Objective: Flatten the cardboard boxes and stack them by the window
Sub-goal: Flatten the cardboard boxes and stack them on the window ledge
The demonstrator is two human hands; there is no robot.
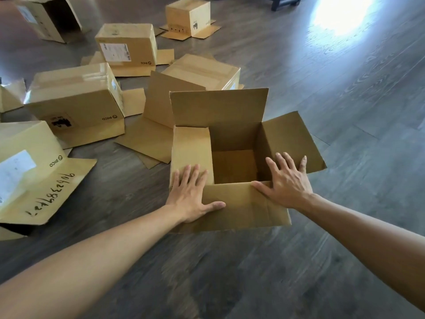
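Note:
An open brown cardboard box (pixel 234 143) stands upright on the wooden floor in front of me, all its top flaps spread out and its inside bare. My left hand (pixel 192 194) lies flat with straight fingers on the near-left corner, across the left and front flaps. My right hand (pixel 286 180) lies flat with spread fingers on the near-right corner, its fingertips on the right flap. Several more assembled cardboard boxes (pixel 76 100) stand upside down to the left and behind, flaps splayed on the floor.
A box with handwritten numbers (pixel 34 171) lies at the left edge. One box (pixel 49 17) lies on its side at the far left. A dark furniture base (pixel 285 2) stands at the top. Sunlight glares on the floor (pixel 340 17) at the upper right.

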